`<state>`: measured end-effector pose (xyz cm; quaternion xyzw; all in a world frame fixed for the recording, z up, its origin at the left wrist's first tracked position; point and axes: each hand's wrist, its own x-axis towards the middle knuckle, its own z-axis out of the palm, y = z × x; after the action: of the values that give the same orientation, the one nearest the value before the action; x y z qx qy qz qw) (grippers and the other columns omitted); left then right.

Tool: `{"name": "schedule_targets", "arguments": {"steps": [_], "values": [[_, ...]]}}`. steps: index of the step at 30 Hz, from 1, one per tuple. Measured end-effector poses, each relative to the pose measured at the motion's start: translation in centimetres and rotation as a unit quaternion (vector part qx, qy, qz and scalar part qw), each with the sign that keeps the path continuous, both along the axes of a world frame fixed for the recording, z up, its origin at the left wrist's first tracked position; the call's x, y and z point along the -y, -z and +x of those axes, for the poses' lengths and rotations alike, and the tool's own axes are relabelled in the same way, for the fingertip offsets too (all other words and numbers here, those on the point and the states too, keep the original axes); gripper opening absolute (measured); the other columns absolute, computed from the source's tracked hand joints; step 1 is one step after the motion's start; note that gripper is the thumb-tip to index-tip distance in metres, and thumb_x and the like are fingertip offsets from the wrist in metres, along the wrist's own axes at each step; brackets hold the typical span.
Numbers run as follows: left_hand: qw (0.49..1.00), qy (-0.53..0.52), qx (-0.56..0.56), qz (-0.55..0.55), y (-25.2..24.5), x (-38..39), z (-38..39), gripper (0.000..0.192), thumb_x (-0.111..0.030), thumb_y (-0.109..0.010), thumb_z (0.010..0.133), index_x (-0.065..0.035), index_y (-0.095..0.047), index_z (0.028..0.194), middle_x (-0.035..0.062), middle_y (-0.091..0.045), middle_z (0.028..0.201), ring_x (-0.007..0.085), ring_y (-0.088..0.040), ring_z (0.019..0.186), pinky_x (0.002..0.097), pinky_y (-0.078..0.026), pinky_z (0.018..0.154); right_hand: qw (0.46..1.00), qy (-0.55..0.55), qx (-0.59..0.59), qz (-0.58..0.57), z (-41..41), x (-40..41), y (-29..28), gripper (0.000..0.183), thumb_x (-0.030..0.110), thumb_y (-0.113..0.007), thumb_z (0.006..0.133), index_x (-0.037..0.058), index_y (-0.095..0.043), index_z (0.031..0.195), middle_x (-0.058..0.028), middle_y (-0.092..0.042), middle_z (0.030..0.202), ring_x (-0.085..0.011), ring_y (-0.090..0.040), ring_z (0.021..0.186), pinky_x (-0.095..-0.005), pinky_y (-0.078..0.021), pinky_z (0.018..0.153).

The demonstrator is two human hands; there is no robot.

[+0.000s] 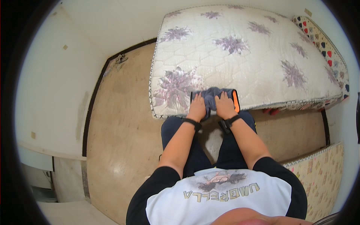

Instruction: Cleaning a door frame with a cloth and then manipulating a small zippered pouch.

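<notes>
A grey microfiber cloth [212, 97] with black edging and an orange patch at its right end lies bunched on the near edge of a white quilted mattress [208, 62] with purple flowers. My left hand [197, 107] rests on the cloth's left part, fingers pointing away from me. On its right part lies my right hand [225, 105], next to the orange patch. Both hands press or pinch the fabric, and a raised fold stands between them. How far the fingers close on it cannot be told, as the thumbs are partly hidden. Each wrist wears a black strap.
Another patterned mattress [336, 63] shows beyond the right end of the flowered one. A beige patterned mattress or pad [317, 180] lies at the lower right. Small debris [121, 59] sits in the far left floor corner. White walls with dark baseboard bound the tan floor [121, 126].
</notes>
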<state>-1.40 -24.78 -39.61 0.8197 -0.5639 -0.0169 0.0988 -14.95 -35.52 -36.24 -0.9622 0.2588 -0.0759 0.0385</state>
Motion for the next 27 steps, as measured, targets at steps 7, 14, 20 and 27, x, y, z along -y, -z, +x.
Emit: {"name": "schedule_targets", "arguments": {"steps": [7, 14, 20, 27], "values": [[0.98, 0.182, -0.013, 0.085, -2.0, -4.0, -0.9, 0.039, -0.006, -0.05, 0.084, 0.0132, -0.044, 0.117, 0.0278, -0.054, 0.119, 0.0402, -0.043, 0.124, 0.0453, -0.035, 0.105, 0.942, -0.187, 0.041, 0.274, -1.3, -1.2, -2.1, 0.041, 0.004, -0.06, 0.067, 0.0016, -0.052, 0.108, -0.0271, -0.049, 0.128, -0.039, -0.048, 0.12, -0.0468, -0.0422, 0.091], [0.996, -0.07, -0.023, -0.041, -2.8, 1.1, 0.4, 0.052, -0.017, -0.061, 0.083, 0.0085, -0.04, 0.123, 0.0265, -0.035, 0.142, 0.04, -0.034, 0.132, 0.0509, -0.036, 0.102, 0.993, 0.055, 0.062, 0.086, 1.5, 4.0, -1.7, 0.031, 0.007, -0.057, 0.078, 0.0064, -0.052, 0.109, -0.0216, -0.038, 0.142, -0.033, -0.035, 0.134, -0.0479, -0.0376, 0.096], [0.996, -0.088, -0.009, -0.001, -2.0, 2.2, -2.6, 0.029, -0.012, -0.047, 0.086, 0.0054, -0.049, 0.109, 0.0293, -0.034, 0.141, 0.0419, -0.034, 0.131, 0.0527, -0.04, 0.099, 0.998, 0.029, -0.008, -0.052, 0.5, 2.2, 0.5, 0.03, 0.018, -0.054, 0.083, 0.0081, -0.054, 0.112, -0.0286, -0.039, 0.139, -0.0413, -0.039, 0.129, -0.056, -0.0391, 0.092], [0.996, -0.039, -0.005, 0.074, -3.1, -2.6, -5.2, 0.036, -0.015, -0.05, 0.085, 0.0042, -0.047, 0.115, 0.0273, -0.029, 0.145, 0.0383, -0.031, 0.135, 0.0509, -0.037, 0.102, 0.994, 0.005, -0.085, -0.07, -0.9, -2.7, 0.8, 0.027, 0.021, -0.055, 0.083, 0.0036, -0.057, 0.103, -0.032, -0.038, 0.138, -0.045, -0.038, 0.129, -0.0625, -0.038, 0.089]]}}
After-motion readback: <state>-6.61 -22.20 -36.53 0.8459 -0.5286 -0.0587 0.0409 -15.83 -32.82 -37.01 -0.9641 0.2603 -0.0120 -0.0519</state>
